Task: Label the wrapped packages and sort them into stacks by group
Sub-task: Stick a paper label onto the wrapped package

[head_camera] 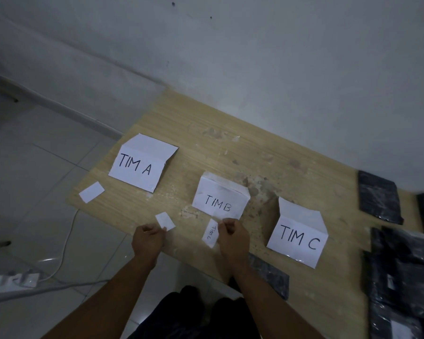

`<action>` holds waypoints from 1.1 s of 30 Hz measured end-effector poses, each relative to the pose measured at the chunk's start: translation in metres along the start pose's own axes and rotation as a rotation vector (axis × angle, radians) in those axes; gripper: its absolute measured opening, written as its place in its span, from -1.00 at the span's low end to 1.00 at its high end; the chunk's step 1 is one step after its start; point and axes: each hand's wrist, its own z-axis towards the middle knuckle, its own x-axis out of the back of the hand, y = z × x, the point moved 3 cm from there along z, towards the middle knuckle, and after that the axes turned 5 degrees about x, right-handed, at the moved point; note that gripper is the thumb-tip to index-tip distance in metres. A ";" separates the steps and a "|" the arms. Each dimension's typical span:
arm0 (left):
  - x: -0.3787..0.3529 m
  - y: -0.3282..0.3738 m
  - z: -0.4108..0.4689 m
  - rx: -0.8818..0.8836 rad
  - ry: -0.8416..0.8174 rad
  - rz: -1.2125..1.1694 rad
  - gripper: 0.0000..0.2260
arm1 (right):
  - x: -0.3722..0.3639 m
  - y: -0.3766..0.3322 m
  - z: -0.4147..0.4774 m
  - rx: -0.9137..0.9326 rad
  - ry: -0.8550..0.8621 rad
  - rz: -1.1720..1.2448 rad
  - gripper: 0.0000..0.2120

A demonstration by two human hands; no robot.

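Three folded paper signs stand on the wooden table: TIM A at the left, TIM B in the middle, TIM C at the right. My left hand pinches a small blank white slip near the front edge. My right hand pinches a small label with handwriting on it, just below the TIM B sign. A black wrapped package lies under my right forearm. Several more black packages are piled at the right.
Another blank slip lies at the table's left corner. One black package lies flat at the far right by the wall. A power strip and white cable lie on the tiled floor at the left.
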 end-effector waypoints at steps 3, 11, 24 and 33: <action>0.001 0.008 -0.016 -0.114 0.051 0.226 -0.75 | 0.009 0.005 -0.003 -0.100 -0.016 0.142 -0.90; -0.012 0.009 -0.051 -0.332 0.162 0.670 -0.70 | 0.055 0.012 -0.015 -0.229 0.029 0.353 -0.71; -0.115 -0.002 -0.128 -0.441 -0.643 0.688 -0.84 | 0.148 0.070 -0.053 -0.392 0.308 0.288 -0.96; -0.134 -0.015 -0.149 -0.414 -0.650 0.754 -0.70 | 0.135 0.077 -0.067 -0.407 0.245 0.215 -0.72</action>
